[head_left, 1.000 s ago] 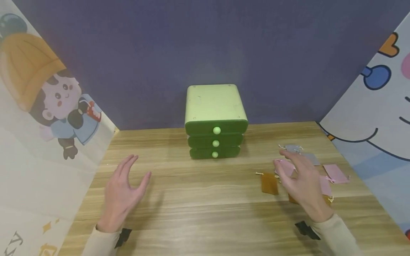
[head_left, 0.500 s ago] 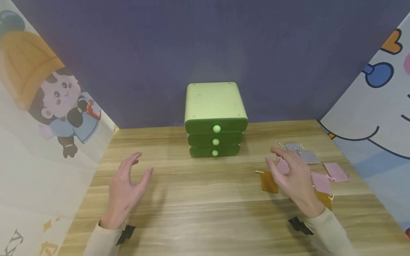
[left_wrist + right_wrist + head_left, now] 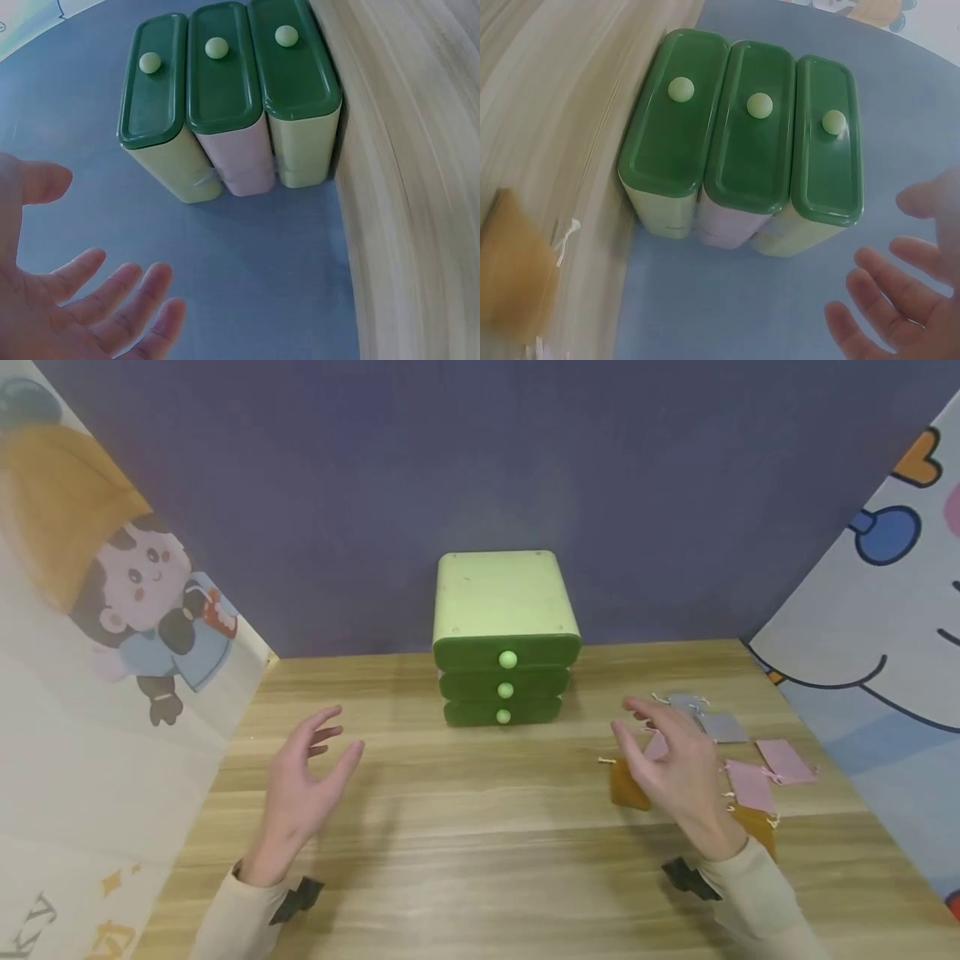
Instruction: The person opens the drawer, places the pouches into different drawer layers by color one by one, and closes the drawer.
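Observation:
A small chest of three drawers (image 3: 506,597) stands at the back of the table, with dark green fronts and round pale green knobs; all its drawers look closed. To its front left, my left hand (image 3: 300,785) hovers over the table with fingers spread and nothing held. My right hand (image 3: 678,768) hovers at the right, above the drawstring pouches, its fingers relaxed and holding nothing. Closest to it is an orange-brown pouch (image 3: 628,787), partly behind the thumb. A pink pouch (image 3: 750,785) and a grey pouch (image 3: 723,727) lie farther right.
Another pink pouch (image 3: 785,762), a second grey pouch (image 3: 686,702) and another brown pouch (image 3: 756,828) lie on the wooden table (image 3: 480,843). A dark blue wall (image 3: 360,510) rises behind the chest. Cartoon-printed panels (image 3: 892,635) flank both sides.
My right hand has drifted left and slightly up, uncovering more of the pouches. My left hand has shifted a little right and up. The pouches and chest stay put.

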The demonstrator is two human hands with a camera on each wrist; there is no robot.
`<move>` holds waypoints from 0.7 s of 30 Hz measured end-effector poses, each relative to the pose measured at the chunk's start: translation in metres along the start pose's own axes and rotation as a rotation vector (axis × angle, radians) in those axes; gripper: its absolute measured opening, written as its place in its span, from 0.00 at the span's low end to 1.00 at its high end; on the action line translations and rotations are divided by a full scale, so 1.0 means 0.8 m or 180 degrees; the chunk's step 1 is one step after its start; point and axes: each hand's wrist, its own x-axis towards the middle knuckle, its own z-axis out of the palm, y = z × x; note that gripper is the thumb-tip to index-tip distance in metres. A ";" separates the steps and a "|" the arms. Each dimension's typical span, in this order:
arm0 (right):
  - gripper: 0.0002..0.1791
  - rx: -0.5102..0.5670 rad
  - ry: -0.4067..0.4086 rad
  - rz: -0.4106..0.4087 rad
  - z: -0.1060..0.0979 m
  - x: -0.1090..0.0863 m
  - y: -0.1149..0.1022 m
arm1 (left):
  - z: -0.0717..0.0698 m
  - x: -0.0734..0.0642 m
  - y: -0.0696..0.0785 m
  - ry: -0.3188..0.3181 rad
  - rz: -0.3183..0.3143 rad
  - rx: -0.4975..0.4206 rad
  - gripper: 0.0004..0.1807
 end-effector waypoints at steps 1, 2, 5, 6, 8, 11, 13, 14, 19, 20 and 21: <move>0.20 0.0023 0.0006 -0.0037 0.001 0.001 -0.001 | 0.001 0.001 0.000 0.0002 0.0012 -0.0007 0.30; 0.19 0.0031 0.0017 -0.0075 0.003 0.001 -0.002 | 0.002 0.002 0.001 0.0003 0.0026 -0.0004 0.30; 0.19 0.0095 0.0082 -0.0156 0.008 0.004 -0.005 | 0.005 0.006 0.002 -0.0003 0.0073 0.0045 0.30; 0.19 0.0122 0.0078 -0.0149 0.009 0.005 -0.007 | 0.007 0.007 0.003 -0.0006 0.0087 0.0055 0.30; 0.18 0.0272 0.0009 -0.0044 0.011 0.006 -0.010 | 0.010 0.009 0.004 -0.0025 0.0096 0.0067 0.30; 0.17 0.0609 -0.0163 0.0285 0.011 0.005 -0.015 | 0.014 0.012 0.005 -0.0061 0.0104 0.0057 0.30; 0.17 0.0781 -0.0275 0.0529 0.012 0.006 -0.018 | 0.015 0.014 0.006 -0.0084 0.0102 0.0035 0.30; 0.17 0.0814 -0.0310 0.0617 0.012 0.006 -0.019 | 0.016 0.014 0.006 -0.0097 0.0101 0.0034 0.30; 0.17 0.0839 -0.0420 0.0704 0.018 0.010 -0.023 | 0.020 0.019 0.007 -0.0134 0.0071 -0.0007 0.29; 0.17 0.0869 -0.0432 0.0695 0.019 0.011 -0.024 | 0.021 0.020 0.007 -0.0135 0.0067 -0.0026 0.29; 0.17 0.0901 -0.0437 0.0686 0.021 0.012 -0.025 | 0.022 0.021 0.007 -0.0131 0.0055 -0.0053 0.29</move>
